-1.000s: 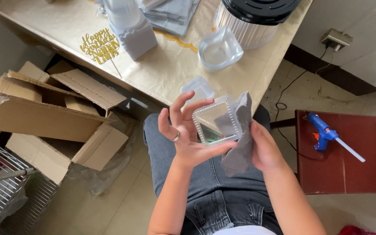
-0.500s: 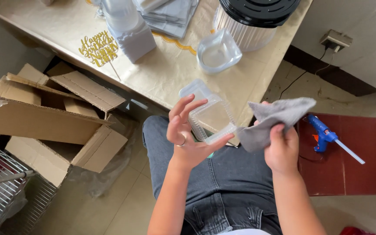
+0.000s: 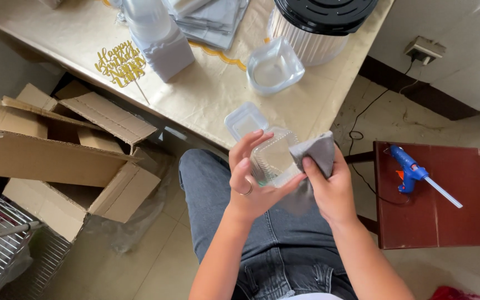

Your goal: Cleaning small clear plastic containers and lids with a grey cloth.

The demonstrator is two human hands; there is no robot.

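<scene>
1. Your left hand [image 3: 251, 186] cradled a clear plastic clamshell container [image 3: 273, 155] over your lap, fingers spread around it, its hinged lid open toward the counter [image 3: 206, 94].
2. Your right hand [image 3: 331, 189] was closed on a grey cloth [image 3: 315, 153], pressing it against the container's right side.
3. On the counter, far of your hands, sat another clear plastic container [image 3: 273, 66], just beside a white ribbed tub with a black lid [image 3: 320, 22].
4. Farther left stood a gold cake topper [image 3: 120, 64] and a stack of clear cups [image 3: 156, 33].
5. Open cardboard boxes [image 3: 56, 150] lay on the floor at left.
6. A blue glue gun [image 3: 412, 169] rested on the red stool [image 3: 434, 222] at right.
</scene>
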